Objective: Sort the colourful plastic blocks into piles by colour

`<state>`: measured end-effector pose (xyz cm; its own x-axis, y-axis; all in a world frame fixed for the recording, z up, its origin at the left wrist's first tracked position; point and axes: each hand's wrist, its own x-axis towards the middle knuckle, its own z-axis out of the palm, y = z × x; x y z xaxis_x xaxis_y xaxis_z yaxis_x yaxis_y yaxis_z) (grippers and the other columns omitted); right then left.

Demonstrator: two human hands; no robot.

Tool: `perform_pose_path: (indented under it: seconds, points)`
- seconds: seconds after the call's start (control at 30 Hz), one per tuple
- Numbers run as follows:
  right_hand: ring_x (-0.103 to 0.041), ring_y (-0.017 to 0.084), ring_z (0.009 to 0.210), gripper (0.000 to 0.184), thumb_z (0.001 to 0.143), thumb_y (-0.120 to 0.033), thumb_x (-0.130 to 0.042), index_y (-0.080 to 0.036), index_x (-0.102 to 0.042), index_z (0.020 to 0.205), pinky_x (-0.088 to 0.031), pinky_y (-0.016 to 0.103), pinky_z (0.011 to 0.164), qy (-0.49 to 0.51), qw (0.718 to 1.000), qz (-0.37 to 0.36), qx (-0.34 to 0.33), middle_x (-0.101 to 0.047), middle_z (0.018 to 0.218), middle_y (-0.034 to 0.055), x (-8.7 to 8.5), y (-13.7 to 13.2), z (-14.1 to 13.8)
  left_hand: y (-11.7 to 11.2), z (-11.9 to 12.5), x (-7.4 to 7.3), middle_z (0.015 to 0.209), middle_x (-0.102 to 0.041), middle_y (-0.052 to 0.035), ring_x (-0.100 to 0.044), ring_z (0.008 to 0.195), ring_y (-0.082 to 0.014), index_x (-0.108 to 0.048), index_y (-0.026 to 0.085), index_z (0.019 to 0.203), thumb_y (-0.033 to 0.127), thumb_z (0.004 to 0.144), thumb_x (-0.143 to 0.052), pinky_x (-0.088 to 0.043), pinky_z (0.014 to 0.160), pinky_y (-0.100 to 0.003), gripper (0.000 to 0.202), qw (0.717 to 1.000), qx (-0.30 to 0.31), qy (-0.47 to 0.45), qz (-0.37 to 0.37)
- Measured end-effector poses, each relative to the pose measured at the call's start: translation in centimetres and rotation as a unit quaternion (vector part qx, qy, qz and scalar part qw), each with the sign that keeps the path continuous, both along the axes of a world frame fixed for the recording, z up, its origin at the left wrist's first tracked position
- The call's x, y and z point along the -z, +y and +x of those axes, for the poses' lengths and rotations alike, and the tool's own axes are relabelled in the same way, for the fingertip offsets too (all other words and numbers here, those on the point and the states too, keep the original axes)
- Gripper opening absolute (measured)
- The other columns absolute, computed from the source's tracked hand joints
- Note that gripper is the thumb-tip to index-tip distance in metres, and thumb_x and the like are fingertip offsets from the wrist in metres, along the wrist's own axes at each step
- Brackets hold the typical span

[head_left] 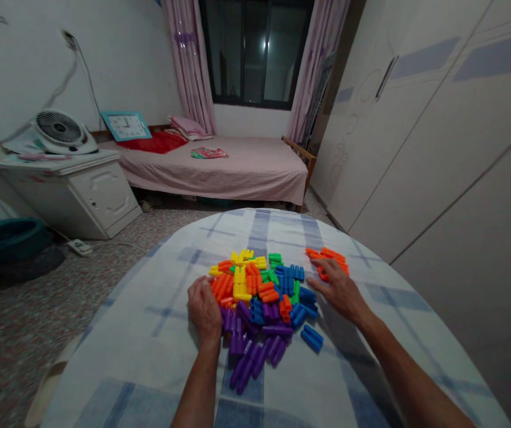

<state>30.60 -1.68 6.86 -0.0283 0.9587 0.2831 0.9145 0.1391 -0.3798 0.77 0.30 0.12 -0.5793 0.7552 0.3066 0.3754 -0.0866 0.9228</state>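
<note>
Small plastic building pieces shaped like joined tubes lie in a mixed pile on the table. Purple pieces [251, 356] are at the front, blue pieces [312, 339] on the right, yellow pieces [240, 285] and green pieces [275, 260] towards the back. Orange pieces [223, 287] lie at the left and middle. My left hand [205, 308] rests against the pile's left edge, fingers curled together and their tips partly hidden. To the right, my right hand [338, 288] reaches over a separate orange group [333, 255], its thumb apart from the fingers and no held piece visible.
A blue-and-white checked cloth [161, 362] covers the rounded table. Beyond stands a bed [255, 166] with a pink sheet. On the left are a white cabinet [104, 193] bearing a fan [62, 128], and a teal basin [10, 238]. A tall wardrobe [438, 148] lines the right.
</note>
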Motion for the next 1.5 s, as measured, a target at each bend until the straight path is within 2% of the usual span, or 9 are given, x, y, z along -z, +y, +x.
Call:
perform_pose_path:
  seconds: [0.07,0.17,0.27,0.43,0.63,0.8,1.0,1.23,1.5]
  points:
    - [-0.057,0.017,0.094,0.04,0.084,-0.043,-0.054,-0.026,-0.051,0.12,-0.047,0.03,0.08,0.05,0.99,-0.051,-0.123,-0.052,0.118,0.0058,-0.2,-1.6,-2.8,0.0,0.0,-0.1,0.103,-0.061,-0.0098,-0.055,0.104,-0.0209,-0.063,0.018,0.088,0.04,0.086,-0.03,-0.038,0.099,-0.034,0.04,1.0,0.0,0.001,0.001]
    - [-0.055,0.019,0.099,0.047,0.079,-0.042,-0.062,-0.026,-0.051,0.122,-0.045,0.031,0.085,0.051,0.977,-0.075,-0.191,-0.053,0.116,0.0053,0.1,-3.2,-5.8,-0.1,0.0,-0.2,0.104,-0.061,-0.0093,-0.055,0.103,-0.0205,-0.063,0.018,0.088,0.04,0.086,-0.03,-0.038,0.099,-0.034,0.04,1.0,-0.001,0.001,-0.002]
    - [-0.055,0.02,0.097,0.042,0.079,-0.036,-0.063,-0.024,-0.053,0.118,-0.044,0.032,0.084,0.039,0.981,-0.067,-0.177,-0.056,0.108,0.0056,1.0,-3.6,-7.0,-0.1,0.1,-0.3,0.105,-0.06,-0.0095,-0.055,0.104,-0.0208,-0.064,0.018,0.089,0.04,0.086,-0.029,-0.038,0.099,-0.034,0.041,1.0,0.002,0.001,-0.008]
    - [-0.055,0.018,0.089,0.031,0.082,-0.03,-0.059,-0.023,-0.056,0.112,-0.044,0.03,0.08,0.064,0.983,-0.046,-0.166,-0.058,0.097,0.004,1.8,-3.4,-6.5,-0.1,0.1,-0.2,0.103,-0.06,-0.0089,-0.055,0.103,-0.0207,-0.064,0.019,0.087,0.039,0.086,-0.031,-0.038,0.099,-0.034,0.039,1.0,-0.001,-0.008,-0.001]
    - [-0.056,0.017,0.087,0.031,0.085,-0.034,-0.055,-0.021,-0.056,0.113,-0.044,0.03,0.079,0.13,0.988,0.021,-0.086,-0.06,0.096,0.0041,-0.6,-1.9,-6.9,-0.1,0.0,-0.1,0.105,-0.06,-0.0091,-0.054,0.105,-0.0207,-0.064,0.019,0.089,0.039,0.087,-0.03,-0.038,0.099,-0.034,0.039,1.0,0.004,-0.004,-0.003]
    - [-0.058,0.019,0.09,0.038,0.082,-0.036,-0.058,-0.022,-0.056,0.117,-0.042,0.03,0.079,0.017,0.987,-0.053,-0.149,-0.061,0.104,0.0065,-1.6,-0.7,-9.1,-0.1,0.0,-0.1,0.104,-0.06,-0.0096,-0.054,0.106,-0.0213,-0.063,0.019,0.087,0.04,0.086,-0.029,-0.037,0.1,-0.034,0.04,1.0,0.002,0.0,-0.006]
    - [-0.058,0.019,0.082,0.032,0.083,-0.041,-0.054,-0.022,-0.056,0.109,-0.036,0.027,0.066,-0.059,0.985,-0.079,-0.139,-0.063,0.095,0.0054,-1.4,-0.7,-10.0,-0.1,0.1,-0.2,0.105,-0.06,-0.0086,-0.055,0.105,-0.0211,-0.063,0.02,0.086,0.04,0.086,-0.031,-0.037,0.1,-0.034,0.038,1.0,0.0,-0.008,-0.011]
    - [-0.051,0.015,0.066,0.029,0.076,-0.04,-0.061,-0.021,-0.049,0.094,-0.025,0.024,0.055,-0.024,0.986,-0.117,-0.114,-0.059,0.079,0.0007,-2.0,-0.2,-9.7,-0.1,-0.1,-0.3,0.105,-0.06,-0.0087,-0.054,0.105,-0.0213,-0.063,0.019,0.087,0.038,0.085,-0.031,-0.037,0.1,-0.034,0.038,1.0,0.006,-0.009,-0.015]
    - [-0.048,0.012,0.063,0.012,0.082,-0.032,-0.051,-0.02,-0.048,0.08,-0.026,0.023,0.055,0.034,0.987,-0.108,-0.114,-0.055,0.073,-0.0019,-1.4,-0.5,-9.3,-0.1,-0.2,-0.5,0.104,-0.06,-0.0101,-0.053,0.105,-0.0225,-0.062,0.018,0.086,0.037,0.084,-0.029,-0.036,0.101,-0.037,0.038,1.0,0.013,-0.01,-0.021]
